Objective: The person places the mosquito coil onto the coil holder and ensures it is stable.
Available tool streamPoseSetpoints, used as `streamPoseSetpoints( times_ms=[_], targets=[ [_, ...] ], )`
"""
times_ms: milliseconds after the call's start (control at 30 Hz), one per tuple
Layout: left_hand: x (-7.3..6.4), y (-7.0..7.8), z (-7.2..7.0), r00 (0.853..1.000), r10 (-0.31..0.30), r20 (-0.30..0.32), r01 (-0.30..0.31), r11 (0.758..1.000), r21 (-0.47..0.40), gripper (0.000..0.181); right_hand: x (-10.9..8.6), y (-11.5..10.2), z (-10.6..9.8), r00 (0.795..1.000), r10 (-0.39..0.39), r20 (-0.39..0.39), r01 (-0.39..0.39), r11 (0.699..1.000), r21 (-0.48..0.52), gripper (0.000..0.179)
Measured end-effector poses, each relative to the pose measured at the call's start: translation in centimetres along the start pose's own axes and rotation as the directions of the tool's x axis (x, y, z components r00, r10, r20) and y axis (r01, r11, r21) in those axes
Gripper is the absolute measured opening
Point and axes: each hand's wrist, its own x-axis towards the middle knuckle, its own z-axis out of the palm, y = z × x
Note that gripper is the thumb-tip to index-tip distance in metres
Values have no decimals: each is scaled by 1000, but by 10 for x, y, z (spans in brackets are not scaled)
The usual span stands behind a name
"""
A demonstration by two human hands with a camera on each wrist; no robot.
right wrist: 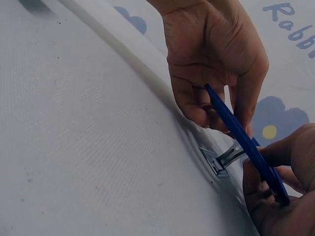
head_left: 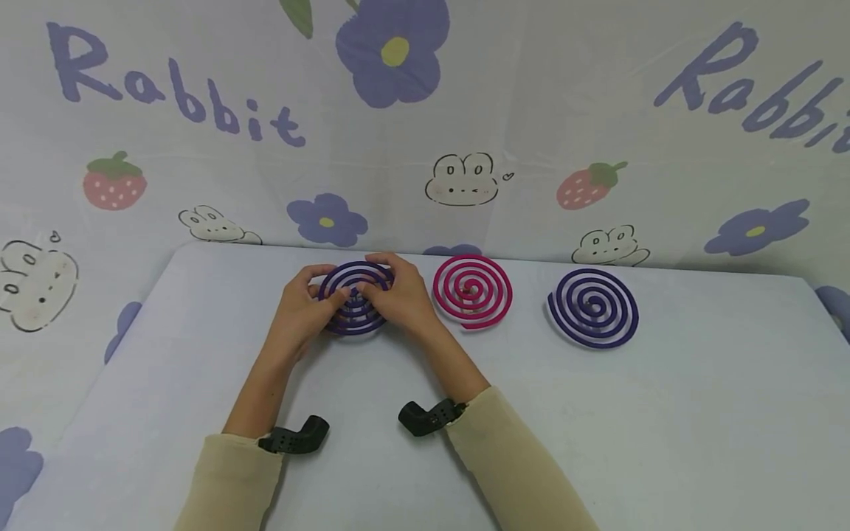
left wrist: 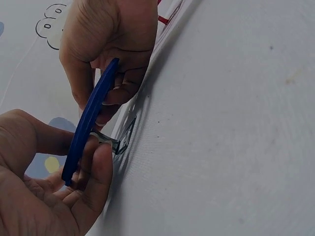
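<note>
Between both hands is a dark blue mosquito coil [head_left: 352, 332], gripped by its rim from opposite sides. My left hand [head_left: 300, 310] pinches the left part, its thumb reaching over the top near the centre. The right hand [head_left: 405, 296] does the same on the right, so the two thumbs lie close together at the middle. In both wrist views the coil appears edge-on. Under its centre is a small metal stand [right wrist: 216, 161], its flat base at the table. The fingers partly hide where stand and coil meet.
To the right, a pink-red mosquito coil [head_left: 471, 289] sits raised over the white table [head_left: 697, 413]. Farther right is another dark blue coil [head_left: 593, 307]. A printed cloth [head_left: 531, 88] with flowers, strawberries and rabbits hangs behind. Black bands circle both wrists.
</note>
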Motion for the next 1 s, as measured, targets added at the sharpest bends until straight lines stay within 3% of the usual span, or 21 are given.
streamPoseSetpoints(
  times_ms=[400, 1000],
  targets=[
    [1, -3, -2, 999, -7, 51, 9, 999, -34, 61, 1, 0, 0, 999, 32, 2, -32, 999, 5, 49],
    [3, -6, 0, 1000, -14, 15, 15, 997, -79, 61, 1, -1, 1, 999, 33, 2, -33, 999, 5, 48]
  ],
)
